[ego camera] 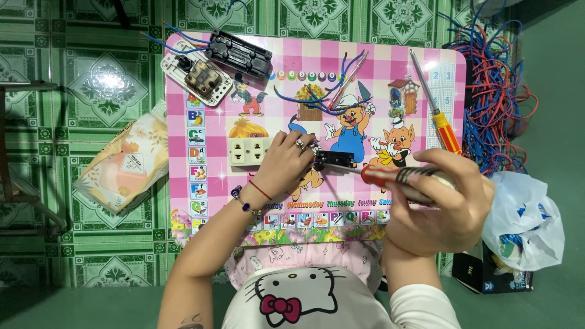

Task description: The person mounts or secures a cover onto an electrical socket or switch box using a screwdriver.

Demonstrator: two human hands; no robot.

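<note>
Black and small, the switch part (334, 159) sits near the middle of our pink checked table (378, 55), pinned under the closed fingers of our left hand (286, 163). Our right hand (442, 204) wraps tightly around a red-handled screwdriver (390, 176), its tip touching the part. Just beside our left hand lies a cream socket plate (248, 150); farther off, another screwdriver (437, 106) and tangled wires (493, 97).

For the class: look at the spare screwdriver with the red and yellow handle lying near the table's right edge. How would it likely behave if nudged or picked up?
The spare screwdriver has a round-looking handle and a thin metal shaft, so a sideways nudge would probably roll it. It lies close to the pink table edge, so it might roll off. It looks rigid, and likely handle-heavy when lifted.
</note>
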